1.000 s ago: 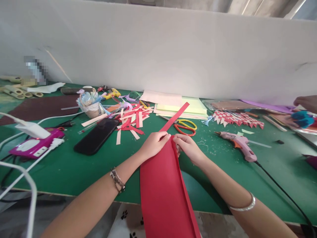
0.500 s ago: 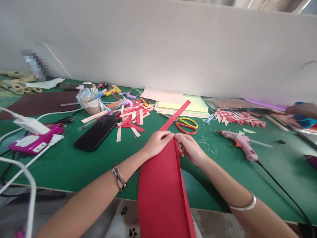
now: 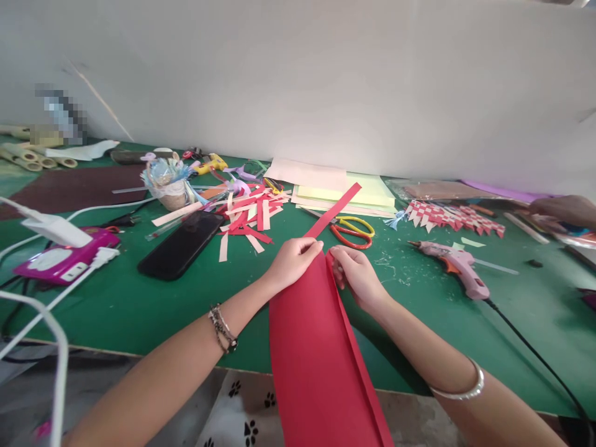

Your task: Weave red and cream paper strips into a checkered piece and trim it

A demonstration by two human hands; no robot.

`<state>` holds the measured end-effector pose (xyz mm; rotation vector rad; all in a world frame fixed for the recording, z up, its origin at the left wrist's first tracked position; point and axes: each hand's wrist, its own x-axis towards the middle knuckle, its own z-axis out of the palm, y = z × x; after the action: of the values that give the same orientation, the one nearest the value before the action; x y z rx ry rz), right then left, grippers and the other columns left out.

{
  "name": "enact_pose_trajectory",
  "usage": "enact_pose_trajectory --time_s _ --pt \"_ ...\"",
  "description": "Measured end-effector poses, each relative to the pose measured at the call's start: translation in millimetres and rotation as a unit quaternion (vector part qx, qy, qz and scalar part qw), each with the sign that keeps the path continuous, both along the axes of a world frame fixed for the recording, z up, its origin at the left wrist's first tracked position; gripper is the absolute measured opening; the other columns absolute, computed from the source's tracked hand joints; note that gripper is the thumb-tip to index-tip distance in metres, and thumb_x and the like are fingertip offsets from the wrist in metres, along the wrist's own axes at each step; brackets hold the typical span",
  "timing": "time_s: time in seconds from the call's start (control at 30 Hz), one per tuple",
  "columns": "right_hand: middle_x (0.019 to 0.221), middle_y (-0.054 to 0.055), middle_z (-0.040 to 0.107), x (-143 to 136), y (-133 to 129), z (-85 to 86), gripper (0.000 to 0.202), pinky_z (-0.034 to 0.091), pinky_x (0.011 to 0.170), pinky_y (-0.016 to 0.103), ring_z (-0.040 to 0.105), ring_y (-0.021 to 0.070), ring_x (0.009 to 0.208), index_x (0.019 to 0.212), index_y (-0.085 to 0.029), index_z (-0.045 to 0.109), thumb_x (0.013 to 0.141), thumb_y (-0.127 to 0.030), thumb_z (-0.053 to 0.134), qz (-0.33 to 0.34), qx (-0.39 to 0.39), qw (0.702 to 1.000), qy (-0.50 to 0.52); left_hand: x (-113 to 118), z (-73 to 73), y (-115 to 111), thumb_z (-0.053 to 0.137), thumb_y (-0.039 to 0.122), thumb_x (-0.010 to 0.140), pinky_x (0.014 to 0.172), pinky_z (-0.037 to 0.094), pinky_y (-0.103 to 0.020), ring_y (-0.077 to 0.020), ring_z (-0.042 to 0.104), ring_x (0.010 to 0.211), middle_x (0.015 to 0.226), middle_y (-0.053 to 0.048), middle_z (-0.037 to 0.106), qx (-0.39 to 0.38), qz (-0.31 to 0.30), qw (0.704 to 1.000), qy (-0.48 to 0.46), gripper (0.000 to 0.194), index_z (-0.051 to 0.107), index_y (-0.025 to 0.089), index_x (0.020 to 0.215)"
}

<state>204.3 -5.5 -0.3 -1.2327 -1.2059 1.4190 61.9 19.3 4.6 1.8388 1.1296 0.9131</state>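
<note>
A long sheet of red paper (image 3: 311, 347) hangs over the table's near edge toward my lap, with a narrow fold along its right side. My left hand (image 3: 298, 257) pinches its far end near the left. Close beside it, my right hand (image 3: 356, 273) grips the top of the folded edge between thumb and fingers. A red paper strip (image 3: 338, 208) reaches out beyond my left hand; whether it is joined to the sheet is hidden. Past my right hand lie scissors (image 3: 351, 236) with red and yellow handles, partly under the strip.
Cut red and pink strips (image 3: 254, 214) lie behind a black phone (image 3: 181, 245). A pink glue gun (image 3: 454, 267) and woven paper (image 3: 454, 217) are at right. A purple power strip (image 3: 69, 257) sits left. Another person's hand (image 3: 565, 211) is at far right.
The lower part of the red sheet has swung to the right. My hands have moved slightly apart at its top. The other person's hand has shifted, and the blue thing by it is mostly out of sight.
</note>
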Motion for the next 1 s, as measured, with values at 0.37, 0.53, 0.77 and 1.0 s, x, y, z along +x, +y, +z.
enact_pose_trajectory --time_s 0.37,0.53,0.77,1.0 --pt "0.042 -0.006 0.039 2.5 -0.9 1.3 0.034 0.033 0.042 0.022 0.042 0.0080 0.039 0.049 -0.020 0.039 0.078 -0.037 0.047 0.078 0.021 0.989 -0.127 0.4 -1.2 -1.9 0.039 0.033 0.086 0.052 0.022 -0.023 -0.0094 0.029 0.053 0.053 0.005 0.028 0.017 -0.002 0.999 0.039 0.035 0.029 0.017 0.055" --pt "0.045 -0.005 0.043 2.4 -1.0 3.2 0.035 0.036 0.046 0.022 0.042 0.0079 0.040 0.053 -0.020 0.043 0.079 -0.043 0.043 0.091 -0.010 0.993 -0.076 -1.7 0.6 -1.7 0.038 0.033 0.086 0.053 0.023 -0.023 -0.0094 0.029 0.054 0.055 0.005 0.027 0.029 -0.003 0.999 0.021 0.035 0.030 0.017 0.056" --pt "0.048 -0.003 0.050 2.5 -1.1 1.2 0.033 0.037 0.049 0.022 0.045 0.0079 0.044 0.056 -0.018 0.049 0.075 -0.046 0.053 0.103 -0.076 0.992 0.005 -6.2 5.8 -0.1 0.038 0.033 0.087 0.051 0.021 -0.023 -0.0089 0.025 0.052 0.054 0.005 0.022 0.047 0.002 0.999 0.022 0.036 0.024 0.018 0.057" --pt "0.052 -0.001 0.053 3.5 0.8 1.7 0.036 0.037 0.047 0.022 0.047 0.0080 0.043 0.060 -0.017 0.053 0.079 -0.047 0.045 0.098 -0.080 0.992 -0.025 -12.1 4.1 5.9 0.039 0.034 0.086 0.049 0.020 -0.024 -0.0089 0.025 0.050 0.053 0.006 0.021 0.055 0.040 0.997 0.039 0.037 0.024 0.018 0.056"
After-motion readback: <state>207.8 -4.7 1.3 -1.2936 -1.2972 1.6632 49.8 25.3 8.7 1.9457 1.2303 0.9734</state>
